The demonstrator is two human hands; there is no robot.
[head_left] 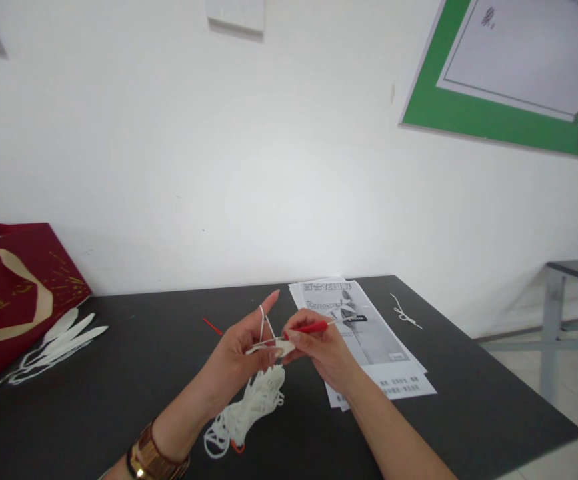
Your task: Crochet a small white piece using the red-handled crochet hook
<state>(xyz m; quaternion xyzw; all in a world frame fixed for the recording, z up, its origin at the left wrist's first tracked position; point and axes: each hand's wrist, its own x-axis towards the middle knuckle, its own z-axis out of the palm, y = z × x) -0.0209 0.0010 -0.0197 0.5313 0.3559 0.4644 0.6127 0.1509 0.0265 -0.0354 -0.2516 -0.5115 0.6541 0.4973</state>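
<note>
Over the dark table, my right hand (319, 347) grips a crochet hook with a red handle (311, 328). My left hand (246, 343) pinches a small piece of white crochet work (285, 347) between thumb and fingers, and white yarn (263, 320) loops up around its raised index finger. Both hands meet at the crochet piece, which their fingers partly cover. Just below them on the table lies a loose skein of white yarn (256, 403), with a bit of orange cord (237, 447) at its lower end.
Printed sheets (383, 347) lie to the right, partly under my right hand. A thin red stick-like item (213, 325) is left of my hands. White leaf-shaped pieces (63, 337) rest beside a dark red bag (13, 293). A short white string (405, 313) lies at far right.
</note>
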